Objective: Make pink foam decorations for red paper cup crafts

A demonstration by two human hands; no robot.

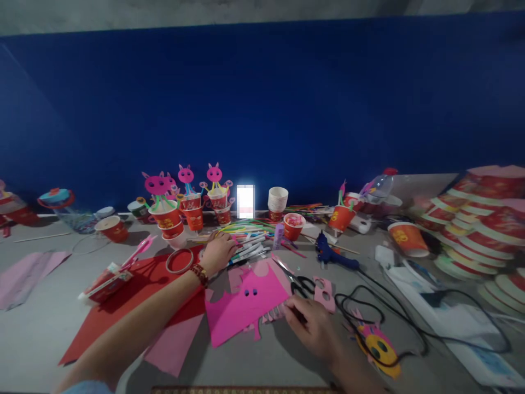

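Landmark: the bright pink sheet (233,314), lying on the grey table (283,366) between your forearms, its upper edge cut in curves, two dark eyes (251,293) on its face.

Left hand (220,250): palm down beyond the sheet, on the near side of the coloured sticks (246,225) and at the left end of the markers (256,247). The fingers spread low over the pile, perhaps to feel for one piece; whether they close on anything, you cannot tell.

Right hand (314,325): just beside the sheet's right edge, fingers curled in, thumb side towards the paper. The curl could suit steadying that edge; whether anything sits in the grip, you cannot tell.

Scissors (294,279): right of the sheet, handles towards your right hand, probably for easy pickup. Glue gun (334,256): farther right, beyond the scissors, apart from the paper, perhaps to spare it stray glue. Red sheet (104,323): left of the landmark, partly under your left forearm.
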